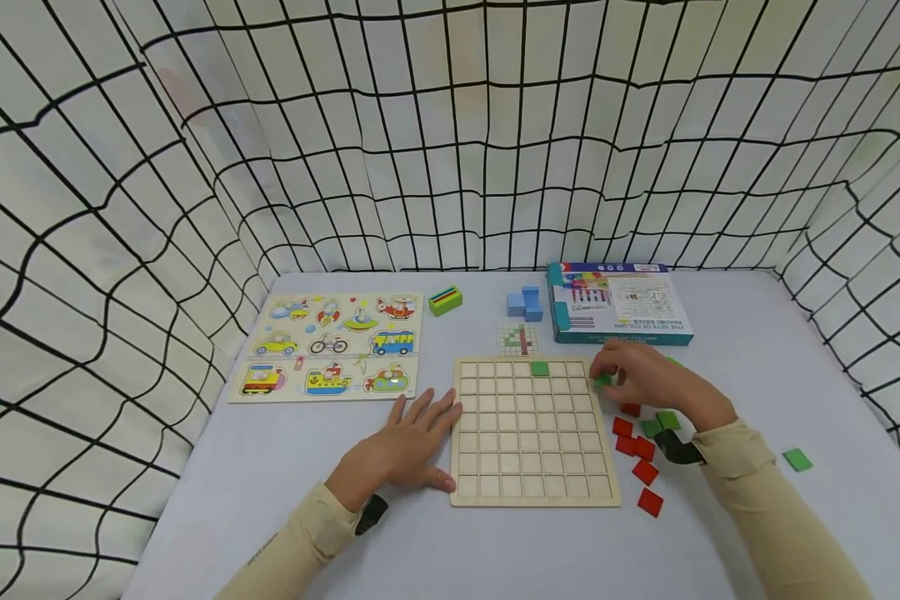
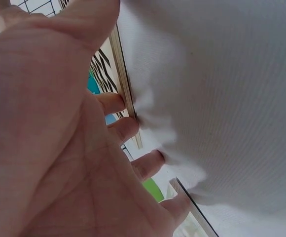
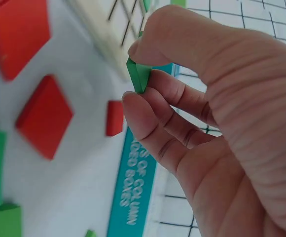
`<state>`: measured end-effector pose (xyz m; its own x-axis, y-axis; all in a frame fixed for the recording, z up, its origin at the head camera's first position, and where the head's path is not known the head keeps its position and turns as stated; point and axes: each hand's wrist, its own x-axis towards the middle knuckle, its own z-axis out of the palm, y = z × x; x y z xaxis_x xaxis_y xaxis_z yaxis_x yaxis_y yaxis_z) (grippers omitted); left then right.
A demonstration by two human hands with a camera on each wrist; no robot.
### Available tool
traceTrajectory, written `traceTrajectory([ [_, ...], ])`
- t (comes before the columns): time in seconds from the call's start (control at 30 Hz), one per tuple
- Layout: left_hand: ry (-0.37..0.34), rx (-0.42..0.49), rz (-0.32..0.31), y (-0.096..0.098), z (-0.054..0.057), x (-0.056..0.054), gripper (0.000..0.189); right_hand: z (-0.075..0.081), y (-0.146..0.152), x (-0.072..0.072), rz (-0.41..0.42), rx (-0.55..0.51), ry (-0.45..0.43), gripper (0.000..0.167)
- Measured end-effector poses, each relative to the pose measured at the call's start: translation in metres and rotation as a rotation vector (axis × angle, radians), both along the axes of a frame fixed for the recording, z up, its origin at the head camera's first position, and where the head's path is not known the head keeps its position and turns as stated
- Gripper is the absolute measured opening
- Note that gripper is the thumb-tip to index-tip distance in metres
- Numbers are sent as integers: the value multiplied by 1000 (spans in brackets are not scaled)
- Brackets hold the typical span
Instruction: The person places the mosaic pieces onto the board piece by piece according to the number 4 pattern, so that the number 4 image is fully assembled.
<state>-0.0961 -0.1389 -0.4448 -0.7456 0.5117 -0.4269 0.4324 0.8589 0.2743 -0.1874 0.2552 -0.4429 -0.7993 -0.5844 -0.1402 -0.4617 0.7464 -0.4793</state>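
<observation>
A wooden grid board (image 1: 495, 492) lies in the middle of the table, with one green square tile (image 1: 540, 368) in its top row. My left hand (image 1: 408, 442) rests with spread fingers along the board's left edge; in the left wrist view its fingertips touch the wooden side. Between thumb and fingers, my right hand (image 1: 648, 379) pinches another green tile (image 3: 140, 75) close by the board's upper right corner. Several red tiles (image 1: 645, 472) and green tiles (image 1: 667, 420) lie loose below the right hand. Just behind the board is a small pattern card (image 1: 518, 339) with coloured squares.
A vehicle picture puzzle (image 1: 330, 346) lies at the left. Along the back are a green striped block (image 1: 446, 301), blue blocks (image 1: 525, 303) and a teal game box (image 1: 618, 304). One green tile (image 1: 797, 459) lies far right. Black netting (image 1: 487, 142) surrounds the table.
</observation>
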Motion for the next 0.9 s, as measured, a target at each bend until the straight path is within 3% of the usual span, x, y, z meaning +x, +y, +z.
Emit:
traceTrajectory([
  [0.5,9,-14,0,-1,-1,-1,111,22,-47,-10,121,-41,71,21],
  [0.9,15,-26,-5,2,-3,-1,111,7,-84,-20,235,-83,70,17],
])
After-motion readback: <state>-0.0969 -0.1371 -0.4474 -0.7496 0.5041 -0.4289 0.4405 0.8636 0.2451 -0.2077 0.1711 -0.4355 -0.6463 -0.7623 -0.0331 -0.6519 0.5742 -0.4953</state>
